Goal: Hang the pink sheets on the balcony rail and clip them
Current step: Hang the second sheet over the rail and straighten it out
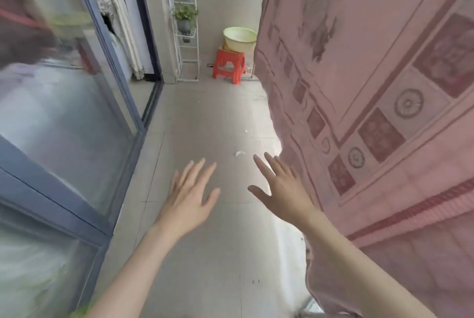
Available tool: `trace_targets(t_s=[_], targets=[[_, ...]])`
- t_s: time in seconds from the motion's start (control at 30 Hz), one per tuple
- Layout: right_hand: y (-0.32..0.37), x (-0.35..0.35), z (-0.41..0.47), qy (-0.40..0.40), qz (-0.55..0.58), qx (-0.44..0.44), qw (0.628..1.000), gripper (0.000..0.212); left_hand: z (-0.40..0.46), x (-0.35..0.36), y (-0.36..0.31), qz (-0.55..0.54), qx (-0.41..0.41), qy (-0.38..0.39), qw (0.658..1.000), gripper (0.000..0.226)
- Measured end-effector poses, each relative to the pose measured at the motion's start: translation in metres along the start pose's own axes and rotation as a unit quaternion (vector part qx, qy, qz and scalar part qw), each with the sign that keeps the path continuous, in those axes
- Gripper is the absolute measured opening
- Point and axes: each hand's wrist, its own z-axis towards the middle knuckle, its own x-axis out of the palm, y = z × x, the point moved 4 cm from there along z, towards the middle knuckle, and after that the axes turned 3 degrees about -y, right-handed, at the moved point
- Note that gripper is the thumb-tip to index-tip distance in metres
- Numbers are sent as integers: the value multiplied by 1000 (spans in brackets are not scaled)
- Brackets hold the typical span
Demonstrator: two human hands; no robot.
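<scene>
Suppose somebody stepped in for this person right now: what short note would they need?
Left hand: open, holds nothing, over the floor tiles.
Right hand: open, holds nothing, right beside the hanging pink sheet; contact unclear.
Done: the sheet already hangs along the right side of the balcony. The rail and any clips are out of view.
Left: check for clips; a basin sits on the red stool at the far end, contents not visible.

The sheet (372, 112) hangs on the right, the glass door (77, 112) stands on the left, and far ahead a basin (239, 38) sits on a stool (229, 66), beside a plant rack (186, 23).
</scene>
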Motion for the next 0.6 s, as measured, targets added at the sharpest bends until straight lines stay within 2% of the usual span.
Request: trace_targets(t_s=[0.1, 0.23, 0.4, 0.6], targets=[[16, 7, 49, -2, 7, 6, 1000, 66, 31, -13, 33, -6, -13, 3, 1000, 55], [-3, 14, 116, 5, 28, 38, 999, 66, 89, -7, 69, 0, -26, 37, 999, 55], [-46, 11, 229, -7, 46, 70, 996, 67, 222, -1, 101, 6, -5, 44, 999, 54], [-105, -34, 416, -32, 37, 44, 998, 68, 427, -5, 98, 18, 3, 19, 1000, 55]])
